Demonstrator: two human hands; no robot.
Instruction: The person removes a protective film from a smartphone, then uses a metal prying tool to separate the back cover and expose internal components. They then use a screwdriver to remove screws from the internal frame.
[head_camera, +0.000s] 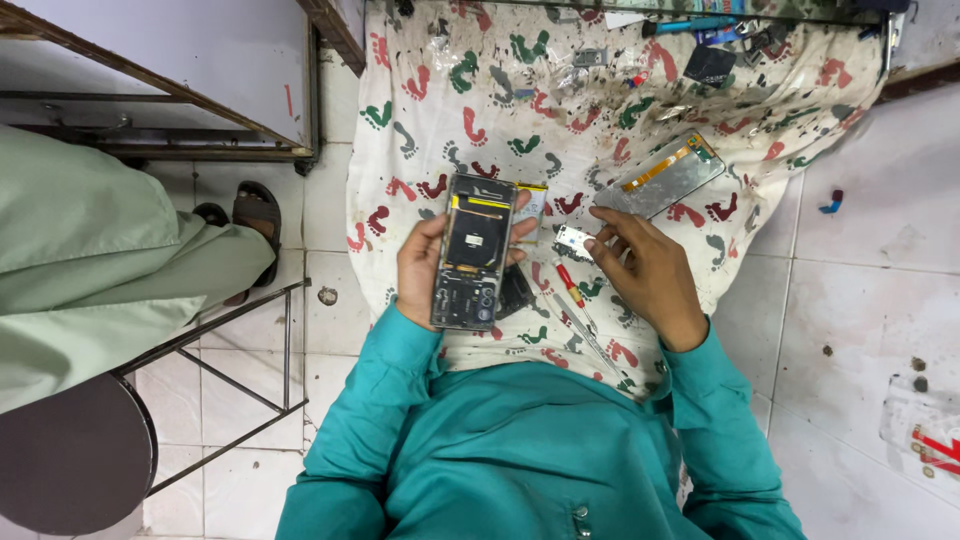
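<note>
Resting in the left hand (425, 268), the opened phone (472, 250) lies beside the right hand (645, 270).

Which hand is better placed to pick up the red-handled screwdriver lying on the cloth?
Probably the right hand. It hovers over the cloth, pinching only a small silvery part, with the red-handled screwdriver just beside it. The left hand is fully taken up gripping the opened phone.

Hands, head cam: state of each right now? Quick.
Left hand: closed around an opened phone, back cover off, insides showing.
Right hand: fingertips pinching a small silvery part over the footprint-patterned cloth.
</note>
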